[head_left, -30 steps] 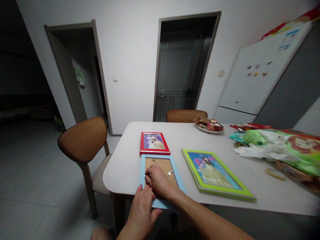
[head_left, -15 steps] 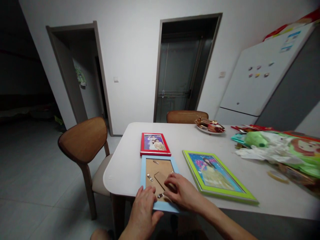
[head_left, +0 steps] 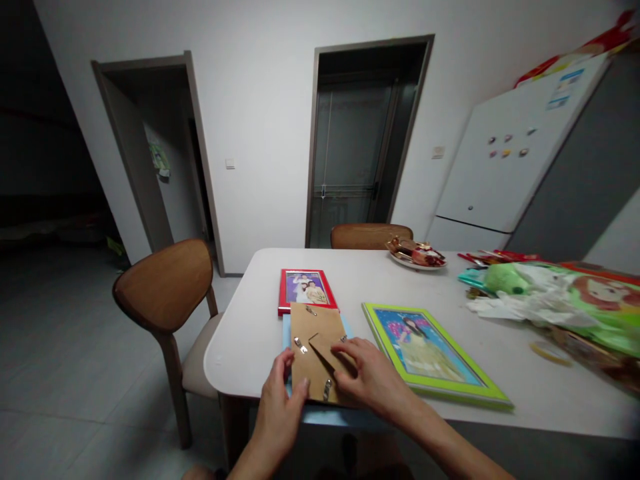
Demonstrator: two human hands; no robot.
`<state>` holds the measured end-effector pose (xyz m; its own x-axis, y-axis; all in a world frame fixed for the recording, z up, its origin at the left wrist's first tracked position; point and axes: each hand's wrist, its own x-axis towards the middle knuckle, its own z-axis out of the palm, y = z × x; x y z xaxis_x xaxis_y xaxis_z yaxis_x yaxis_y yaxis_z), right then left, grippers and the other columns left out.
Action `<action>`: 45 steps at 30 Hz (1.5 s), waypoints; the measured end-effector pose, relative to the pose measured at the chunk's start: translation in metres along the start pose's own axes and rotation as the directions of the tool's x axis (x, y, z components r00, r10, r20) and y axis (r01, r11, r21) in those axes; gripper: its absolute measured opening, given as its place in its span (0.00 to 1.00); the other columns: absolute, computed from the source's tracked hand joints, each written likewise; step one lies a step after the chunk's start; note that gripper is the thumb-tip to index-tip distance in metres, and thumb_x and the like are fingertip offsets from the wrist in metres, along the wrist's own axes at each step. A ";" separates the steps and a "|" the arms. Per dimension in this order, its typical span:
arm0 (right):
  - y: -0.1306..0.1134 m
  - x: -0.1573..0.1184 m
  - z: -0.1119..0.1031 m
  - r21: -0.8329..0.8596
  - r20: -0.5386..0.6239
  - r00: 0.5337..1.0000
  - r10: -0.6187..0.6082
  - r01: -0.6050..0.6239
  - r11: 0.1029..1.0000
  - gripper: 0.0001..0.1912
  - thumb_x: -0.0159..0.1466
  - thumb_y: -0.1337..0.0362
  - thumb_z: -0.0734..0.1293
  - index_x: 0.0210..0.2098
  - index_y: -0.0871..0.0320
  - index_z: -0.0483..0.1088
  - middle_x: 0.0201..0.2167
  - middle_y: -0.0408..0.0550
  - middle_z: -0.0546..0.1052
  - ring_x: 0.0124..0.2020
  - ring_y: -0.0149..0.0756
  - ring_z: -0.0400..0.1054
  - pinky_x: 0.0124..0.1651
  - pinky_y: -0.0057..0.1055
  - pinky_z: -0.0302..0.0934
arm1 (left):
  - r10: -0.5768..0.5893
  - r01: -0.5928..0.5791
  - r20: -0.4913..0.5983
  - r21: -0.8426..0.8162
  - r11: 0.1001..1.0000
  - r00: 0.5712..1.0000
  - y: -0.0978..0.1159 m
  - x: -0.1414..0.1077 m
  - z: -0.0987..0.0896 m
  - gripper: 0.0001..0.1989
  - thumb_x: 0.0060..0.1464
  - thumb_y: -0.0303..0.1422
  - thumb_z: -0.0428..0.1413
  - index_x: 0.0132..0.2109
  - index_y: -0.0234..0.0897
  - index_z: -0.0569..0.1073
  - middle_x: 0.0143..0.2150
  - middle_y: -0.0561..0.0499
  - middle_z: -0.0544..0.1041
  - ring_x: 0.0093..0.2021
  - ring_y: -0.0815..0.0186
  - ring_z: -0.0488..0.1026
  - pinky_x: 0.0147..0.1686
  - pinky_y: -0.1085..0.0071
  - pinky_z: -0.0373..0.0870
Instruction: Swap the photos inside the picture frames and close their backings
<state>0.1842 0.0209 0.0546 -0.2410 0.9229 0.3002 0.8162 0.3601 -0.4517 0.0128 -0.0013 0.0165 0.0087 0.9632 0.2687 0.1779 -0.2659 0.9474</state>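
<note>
A brown picture-frame backing board (head_left: 320, 325) with metal clips and a stand flap sits raised over the light blue picture frame (head_left: 340, 418), covering most of it. My left hand (head_left: 279, 401) is closed on the board's lower left edge, thumb on top and fingers at the side. My right hand (head_left: 373, 379) pinches the flap (head_left: 341, 360), which stands partly away from the board. Just behind lies a red picture frame (head_left: 306, 291) with a photo. To the right lies a green picture frame (head_left: 430, 350) showing a figure in a yellow dress.
All this is on a white table (head_left: 245, 333). A plate of wrapped items (head_left: 417, 255) stands at the back. Plastic bags (head_left: 540, 293) and a roll of tape (head_left: 550, 353) lie at the right. Wooden chairs (head_left: 165, 287) stand left and behind.
The backing board has come up out of the blue frame and now overlaps its border. My left hand has moved from the frame's lower edge onto the board's left edge.
</note>
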 end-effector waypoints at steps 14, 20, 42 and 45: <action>0.049 0.006 0.011 -0.208 0.021 0.976 0.218 -0.209 0.956 0.24 0.53 0.62 0.59 0.48 0.66 0.62 0.40 0.59 0.70 0.43 0.43 0.63 0.45 0.34 0.54 | -0.362 0.336 -0.113 -0.197 0.921 0.925 -0.027 0.027 -0.106 0.22 0.39 0.33 0.56 0.44 0.35 0.61 0.26 0.53 0.74 0.24 0.69 0.71 0.24 0.76 0.64; 0.054 0.007 0.021 -0.207 0.057 0.968 0.246 -0.230 0.951 0.28 0.51 0.66 0.58 0.52 0.66 0.58 0.39 0.59 0.70 0.40 0.43 0.65 0.42 0.33 0.55 | -0.279 0.304 -0.163 0.152 0.941 0.946 -0.040 0.039 -0.130 0.18 0.38 0.34 0.55 0.40 0.33 0.65 0.20 0.55 0.71 0.23 0.63 0.71 0.23 0.71 0.65; -0.008 -0.005 -0.018 0.929 0.214 0.888 0.408 -0.314 0.197 0.45 0.46 0.65 0.67 0.59 0.52 0.41 0.29 0.41 0.73 0.26 0.30 0.68 0.35 0.28 0.62 | 0.277 -0.408 0.329 0.454 0.792 0.903 0.034 -0.003 0.028 0.31 0.41 0.27 0.52 0.55 0.28 0.57 0.56 0.38 0.60 0.56 0.56 0.55 0.55 0.56 0.54; 0.001 -0.001 -0.016 0.897 0.192 0.897 0.399 -0.325 0.299 0.45 0.47 0.63 0.67 0.59 0.53 0.40 0.22 0.38 0.69 0.21 0.29 0.65 0.25 0.25 0.60 | 0.338 -0.428 0.271 0.437 0.791 0.901 0.034 -0.003 0.021 0.28 0.41 0.21 0.46 0.54 0.30 0.59 0.54 0.41 0.64 0.54 0.59 0.59 0.53 0.60 0.57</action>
<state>0.1939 0.0186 0.0673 0.0081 0.9973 -0.0725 -0.1489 -0.0705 -0.9863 0.0390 -0.0122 0.0443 0.3347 0.7887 0.5158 0.5667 -0.6057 0.5585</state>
